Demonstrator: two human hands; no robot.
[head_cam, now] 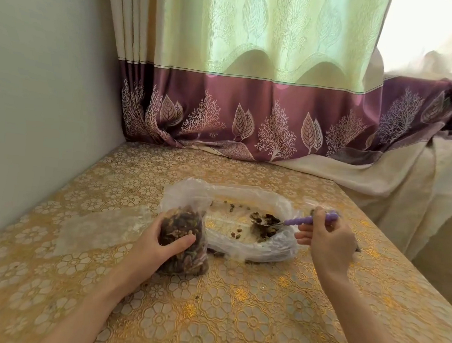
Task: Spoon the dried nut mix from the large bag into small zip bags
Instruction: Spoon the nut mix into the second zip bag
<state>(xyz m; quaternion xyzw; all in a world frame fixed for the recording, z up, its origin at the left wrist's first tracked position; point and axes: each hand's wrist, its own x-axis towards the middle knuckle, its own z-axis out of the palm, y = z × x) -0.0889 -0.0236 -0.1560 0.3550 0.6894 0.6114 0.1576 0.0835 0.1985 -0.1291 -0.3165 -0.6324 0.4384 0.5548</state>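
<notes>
Gripped by the left hand (162,243), thumb curled across its front, a small zip bag (185,230) packed with nut mix is held upright on the table (233,322). A purple-handled spoon (294,221) is pinched by the right hand (328,242), its bowl lying in the large bag (244,225), where only a few nuts are left. Bare tabletop is seen toward the near edge.

The left hand (164,244) sits in the middle of the picture, its fingers and thumb wrapped around a small bag (183,238). The right hand (330,243) is at the middle right, and it pinches a spoon (297,222). Both bare arms reach up from the bottom corners.
</notes>
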